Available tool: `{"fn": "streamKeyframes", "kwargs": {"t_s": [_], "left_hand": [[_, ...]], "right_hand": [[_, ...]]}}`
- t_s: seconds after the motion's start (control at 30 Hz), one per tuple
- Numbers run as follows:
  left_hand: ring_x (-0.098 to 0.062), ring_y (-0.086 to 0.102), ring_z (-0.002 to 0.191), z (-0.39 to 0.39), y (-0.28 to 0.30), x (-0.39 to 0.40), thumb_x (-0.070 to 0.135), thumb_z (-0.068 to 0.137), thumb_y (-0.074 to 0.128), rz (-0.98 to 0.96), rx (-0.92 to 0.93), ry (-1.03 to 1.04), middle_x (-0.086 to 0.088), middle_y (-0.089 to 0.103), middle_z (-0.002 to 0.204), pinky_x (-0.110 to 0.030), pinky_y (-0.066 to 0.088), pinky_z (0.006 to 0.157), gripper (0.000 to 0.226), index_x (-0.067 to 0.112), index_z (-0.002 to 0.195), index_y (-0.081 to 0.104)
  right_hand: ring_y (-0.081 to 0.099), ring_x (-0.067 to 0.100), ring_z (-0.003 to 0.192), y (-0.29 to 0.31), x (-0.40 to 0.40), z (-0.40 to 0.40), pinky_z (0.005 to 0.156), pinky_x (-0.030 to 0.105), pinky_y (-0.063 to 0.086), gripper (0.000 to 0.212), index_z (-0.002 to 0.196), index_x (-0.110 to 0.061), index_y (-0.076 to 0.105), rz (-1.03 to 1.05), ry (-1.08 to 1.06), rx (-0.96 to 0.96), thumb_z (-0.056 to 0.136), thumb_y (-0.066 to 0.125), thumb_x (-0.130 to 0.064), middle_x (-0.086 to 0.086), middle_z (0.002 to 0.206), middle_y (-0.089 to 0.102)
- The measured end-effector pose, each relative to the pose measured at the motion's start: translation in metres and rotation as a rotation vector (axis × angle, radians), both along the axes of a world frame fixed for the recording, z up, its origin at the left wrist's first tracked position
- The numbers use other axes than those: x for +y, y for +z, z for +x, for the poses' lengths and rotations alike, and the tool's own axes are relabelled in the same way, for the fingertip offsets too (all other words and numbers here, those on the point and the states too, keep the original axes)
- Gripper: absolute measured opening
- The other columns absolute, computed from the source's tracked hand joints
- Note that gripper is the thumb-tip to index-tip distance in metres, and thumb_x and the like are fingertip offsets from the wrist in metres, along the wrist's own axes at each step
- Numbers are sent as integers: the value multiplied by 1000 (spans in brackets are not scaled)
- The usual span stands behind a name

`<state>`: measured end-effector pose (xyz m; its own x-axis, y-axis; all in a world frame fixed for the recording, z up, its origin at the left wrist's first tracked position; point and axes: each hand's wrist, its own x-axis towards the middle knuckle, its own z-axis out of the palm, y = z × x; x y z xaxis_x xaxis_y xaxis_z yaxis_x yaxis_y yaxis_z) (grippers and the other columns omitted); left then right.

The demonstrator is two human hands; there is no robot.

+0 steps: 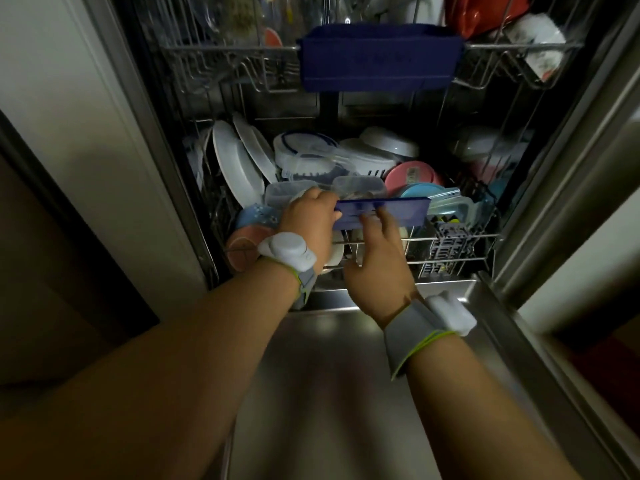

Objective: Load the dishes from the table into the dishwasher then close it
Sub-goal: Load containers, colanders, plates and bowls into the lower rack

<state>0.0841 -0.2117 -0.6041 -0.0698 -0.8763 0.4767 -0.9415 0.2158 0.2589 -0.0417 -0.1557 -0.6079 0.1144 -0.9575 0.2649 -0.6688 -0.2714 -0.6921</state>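
Note:
The dishwasher stands open, its door [329,393] lying flat under my arms. The lower rack [460,237] is packed with white plates [235,161], clear plastic containers [311,157] and pink and blue bowls [412,174]. My left hand [308,223] grips the left end of the rack's blue front handle [398,211]. My right hand [377,258] lies on the rack's front edge, fingers touching the same handle from below. The upper rack [519,46] hangs above with its own blue handle [379,57].
A grey cutlery basket [446,247] sits at the lower rack's front right. A pink bowl [242,244] and a blue patterned one [256,214] stand at the front left. A red item [481,12] and a white cup [540,43] rest in the upper rack. Cabinet panels flank the opening.

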Motion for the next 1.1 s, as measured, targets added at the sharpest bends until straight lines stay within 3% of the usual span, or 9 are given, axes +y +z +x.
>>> {"fn": "streamKeyframes", "kwargs": {"t_s": [0.1,0.37,0.57,0.8,0.93,1.1], "left_hand": [[-32,55,109,3,10,-9,20,100,46,54,-102,25,-15,55,121,-36,41,89,26,6,119,57],[-36,57,105,4,36,-39,23,99,46,230,-273,45,-18,57,119,-36,41,80,28,3,115,57],[-36,57,104,7,30,-53,24,98,49,226,-294,67,-17,59,115,-35,40,78,26,5,113,58],[-34,56,106,-1,29,-34,24,94,53,228,-258,95,-15,57,118,-39,45,85,30,8,119,55],[-34,34,129,-6,16,-10,23,91,51,188,-308,154,-12,34,145,-44,37,102,60,17,147,29],[-35,23,136,-14,18,22,12,88,48,99,-360,107,-12,18,154,-45,32,107,70,19,152,19]], "right_hand": [[3,22,149,-1,-7,5,119,29,10,73,150,-7,24,42,72,60,84,57,-3,12,161,2],[12,21,148,-10,-12,8,117,25,15,51,138,-7,46,114,106,79,88,58,-9,9,161,13],[17,23,146,-15,-18,-4,112,19,14,42,129,-4,52,105,96,84,88,58,-10,10,155,28],[25,21,143,-28,-19,-3,110,22,24,40,125,-5,56,124,69,111,85,61,-13,10,150,37],[32,20,140,-27,-19,-9,111,23,27,48,132,-11,52,134,11,68,86,63,-16,10,150,36],[45,25,130,-12,-10,-17,104,25,34,52,129,-8,55,117,8,38,79,70,-15,11,144,44]]}}
